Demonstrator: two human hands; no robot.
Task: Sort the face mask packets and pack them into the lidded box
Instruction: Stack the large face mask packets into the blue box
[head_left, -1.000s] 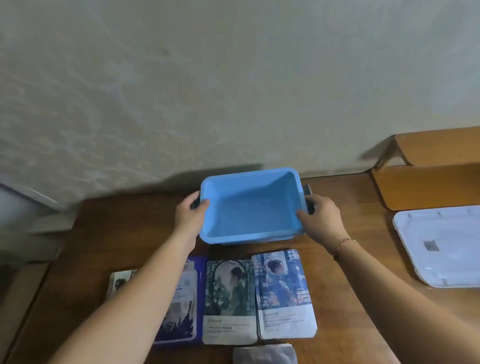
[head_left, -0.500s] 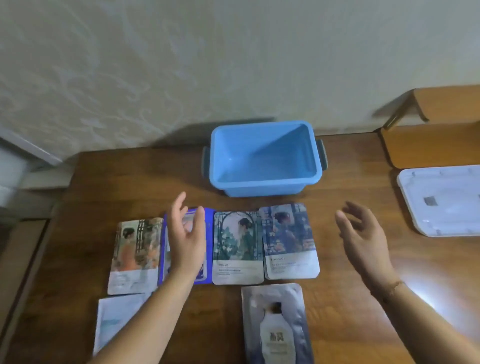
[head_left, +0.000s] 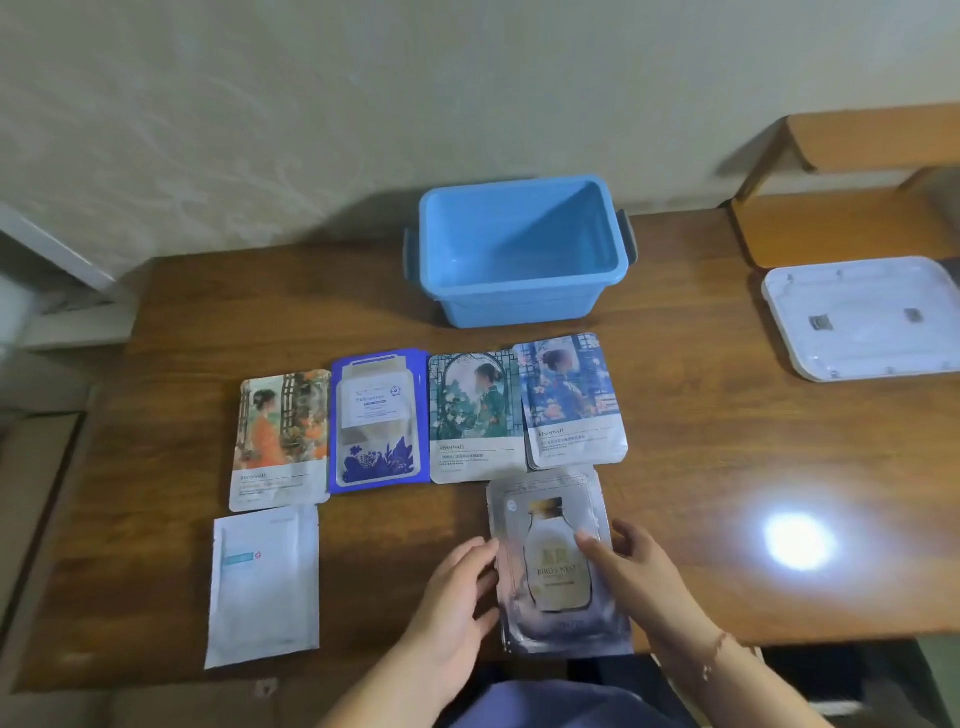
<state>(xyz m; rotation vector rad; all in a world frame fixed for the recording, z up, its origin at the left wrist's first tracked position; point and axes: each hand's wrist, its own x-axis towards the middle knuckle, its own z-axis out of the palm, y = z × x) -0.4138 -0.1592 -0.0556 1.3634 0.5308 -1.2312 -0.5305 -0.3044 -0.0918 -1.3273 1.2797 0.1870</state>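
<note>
Glossy rectangular foil packet between both hands' fingers.

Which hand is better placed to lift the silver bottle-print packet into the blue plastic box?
Right, probably. The right hand already lies across the silver bottle-print packet; the left hand only touches its edge. The blue plastic box stands beyond, roughly centred.
</note>
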